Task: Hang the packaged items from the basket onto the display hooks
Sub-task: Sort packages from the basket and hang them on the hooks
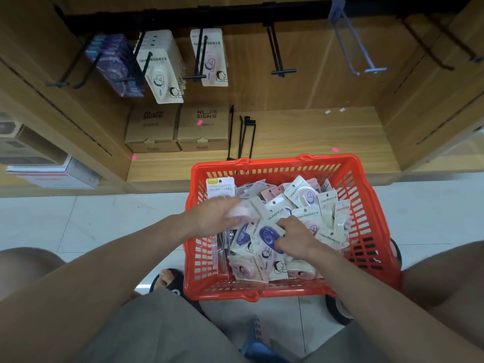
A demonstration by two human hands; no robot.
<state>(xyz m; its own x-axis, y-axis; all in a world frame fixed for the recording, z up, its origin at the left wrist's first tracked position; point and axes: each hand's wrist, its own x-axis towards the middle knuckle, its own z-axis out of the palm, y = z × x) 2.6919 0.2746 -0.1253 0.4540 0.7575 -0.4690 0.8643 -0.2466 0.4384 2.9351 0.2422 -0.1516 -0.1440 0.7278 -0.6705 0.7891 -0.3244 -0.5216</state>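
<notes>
The head camera looks down at a red basket [366, 205] on the floor, full of small packets [303, 213]. It stands in front of a wooden shelf [314, 132]. The left hand [212, 216] is over the left part of the basket and grips a pink packet [239, 212], which looks blurred. The right hand [296, 238] lies on the heap in the middle of the basket, and its curled fingers pinch a packet with a dark blue item [267, 235]. Above the basket, black hooks [277, 51] stick out from a rail. The hooks to the upper left of the basket carry hanging packets [209, 58]. A grey hook [356, 45] is to the upper right. Two brown boxes [178, 127] stand on the shelf behind the basket, to its left.
</notes>
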